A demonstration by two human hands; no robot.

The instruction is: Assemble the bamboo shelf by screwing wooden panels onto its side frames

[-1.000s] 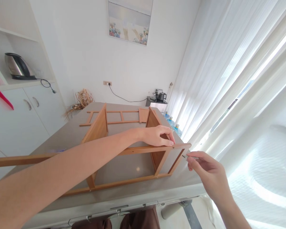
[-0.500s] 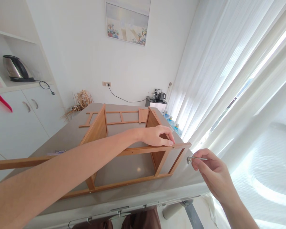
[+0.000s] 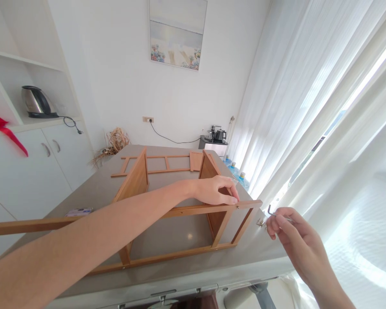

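Observation:
A wooden shelf frame point(image 3: 193, 210) lies on its side on the table, with upright panels between its rails. My left hand point(image 3: 215, 191) reaches across it, thumb and fingertips closed at the upper front rail, beside a small screw point(image 3: 237, 207) set in that rail. My right hand point(image 3: 296, 236), to the right of the frame's end, pinches an L-shaped hex key point(image 3: 270, 211). The key's bent short end points up; the rest is partly hidden by the fingers. Several small metal screws point(image 3: 260, 222) lie on the table by my right fingertips.
On the grey table point(image 3: 80, 197), a ladder-like wooden frame point(image 3: 157, 164) lies behind, and a small packet point(image 3: 79, 212) sits at left. Water bottles point(image 3: 241, 178) stand along the right side near white curtains point(image 3: 276, 107). Dried plants point(image 3: 116, 141) are at the far left corner.
The hex key has turned in my right fingers, so its bent end now shows at the left, pointing up. My right hand has drawn slightly right. My left hand stays at the rail.

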